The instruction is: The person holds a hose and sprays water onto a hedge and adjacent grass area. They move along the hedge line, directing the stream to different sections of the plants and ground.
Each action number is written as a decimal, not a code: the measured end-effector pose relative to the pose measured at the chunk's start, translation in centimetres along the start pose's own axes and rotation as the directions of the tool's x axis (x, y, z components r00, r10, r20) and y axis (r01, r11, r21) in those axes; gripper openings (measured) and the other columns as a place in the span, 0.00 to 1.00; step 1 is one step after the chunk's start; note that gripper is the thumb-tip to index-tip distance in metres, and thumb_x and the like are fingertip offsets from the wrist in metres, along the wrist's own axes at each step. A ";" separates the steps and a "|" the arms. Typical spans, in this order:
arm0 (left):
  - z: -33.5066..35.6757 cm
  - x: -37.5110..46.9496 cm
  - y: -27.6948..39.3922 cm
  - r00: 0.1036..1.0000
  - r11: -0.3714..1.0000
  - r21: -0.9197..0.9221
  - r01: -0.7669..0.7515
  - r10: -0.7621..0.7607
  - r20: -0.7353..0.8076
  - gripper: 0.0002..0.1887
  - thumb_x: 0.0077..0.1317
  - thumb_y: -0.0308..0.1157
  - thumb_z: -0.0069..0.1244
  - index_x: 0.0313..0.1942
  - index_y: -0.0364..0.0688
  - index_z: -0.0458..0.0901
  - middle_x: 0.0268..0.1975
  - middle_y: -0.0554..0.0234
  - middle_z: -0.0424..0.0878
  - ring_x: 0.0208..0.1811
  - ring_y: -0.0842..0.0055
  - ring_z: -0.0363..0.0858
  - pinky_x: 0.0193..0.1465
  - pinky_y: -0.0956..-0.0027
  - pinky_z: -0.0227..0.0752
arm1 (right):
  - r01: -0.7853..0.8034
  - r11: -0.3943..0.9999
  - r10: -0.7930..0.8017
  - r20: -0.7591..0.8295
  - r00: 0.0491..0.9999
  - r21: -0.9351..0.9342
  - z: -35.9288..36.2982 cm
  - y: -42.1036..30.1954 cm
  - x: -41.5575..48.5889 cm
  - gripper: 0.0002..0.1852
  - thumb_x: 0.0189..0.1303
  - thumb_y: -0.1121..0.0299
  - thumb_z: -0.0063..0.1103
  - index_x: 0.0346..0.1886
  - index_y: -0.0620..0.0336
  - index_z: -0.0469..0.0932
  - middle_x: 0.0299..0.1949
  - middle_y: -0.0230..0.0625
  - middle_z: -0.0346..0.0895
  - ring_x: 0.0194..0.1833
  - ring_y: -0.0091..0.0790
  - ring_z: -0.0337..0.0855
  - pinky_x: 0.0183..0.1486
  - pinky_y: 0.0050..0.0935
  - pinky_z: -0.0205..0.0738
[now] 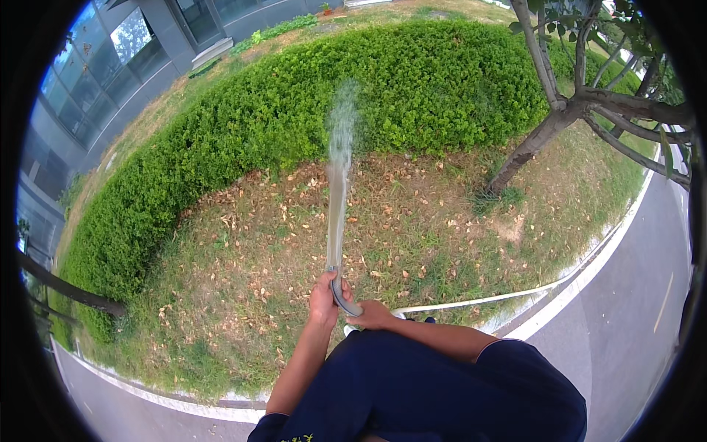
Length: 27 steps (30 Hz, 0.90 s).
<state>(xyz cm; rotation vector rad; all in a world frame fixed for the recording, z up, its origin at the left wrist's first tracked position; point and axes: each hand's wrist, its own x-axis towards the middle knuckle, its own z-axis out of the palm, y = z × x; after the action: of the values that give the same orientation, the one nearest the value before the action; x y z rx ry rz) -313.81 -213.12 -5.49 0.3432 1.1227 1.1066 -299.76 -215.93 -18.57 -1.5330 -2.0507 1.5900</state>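
Observation:
My left hand grips a clear reinforced plastic garden hose just behind its open end. Further back, my right hand is closed around the same hose where it bends. A thick stream of water leaves the mouth and breaks into spray against the green clipped hedge. Past my right hand, a long pale length of hose runs off to the right over the grass towards the kerb. My body hides the part of the hose between.
Dry grass with fallen leaves lies before me. A branching tree stands at the right, with low limbs reaching outward. Another trunk leans in at left. White-edged kerb borders the paved road. Behind the hedge is a glass-fronted building.

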 end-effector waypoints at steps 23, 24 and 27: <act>2.0 0.7 -0.4 0.968 0.918 0.389 0.072 -0.158 0.196 0.15 0.69 0.38 0.43 0.28 0.36 0.75 0.20 0.59 0.76 0.18 0.75 0.72 0.26 0.68 0.69 | 0.159 0.979 -0.148 -0.094 0.985 0.130 1.8 2.2 0.4 0.29 0.52 0.38 0.63 0.40 0.56 0.80 0.38 0.49 0.83 0.43 0.53 0.83 0.47 0.45 0.75; 2.1 0.7 -0.3 0.967 0.912 0.403 0.073 -0.164 0.196 0.16 0.69 0.38 0.43 0.28 0.36 0.75 0.20 0.59 0.76 0.18 0.75 0.72 0.26 0.68 0.68 | 0.161 0.978 -0.148 -0.097 0.984 0.136 1.8 2.3 0.4 0.28 0.52 0.39 0.63 0.41 0.56 0.80 0.38 0.49 0.83 0.44 0.53 0.83 0.47 0.44 0.75; 2.3 0.6 -0.3 0.967 0.904 0.423 0.060 -0.158 0.199 0.16 0.69 0.38 0.43 0.27 0.36 0.75 0.20 0.59 0.75 0.18 0.75 0.72 0.26 0.68 0.69 | 0.168 0.973 -0.154 -0.099 0.983 0.157 2.0 2.5 0.5 0.27 0.52 0.40 0.63 0.41 0.55 0.80 0.39 0.49 0.83 0.44 0.53 0.83 0.48 0.44 0.75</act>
<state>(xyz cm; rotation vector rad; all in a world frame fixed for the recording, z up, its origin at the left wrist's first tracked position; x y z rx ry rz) -311.74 -212.12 -5.01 0.7149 1.1494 0.6995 -299.66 -217.01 -21.59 -1.3190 -1.8919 1.5606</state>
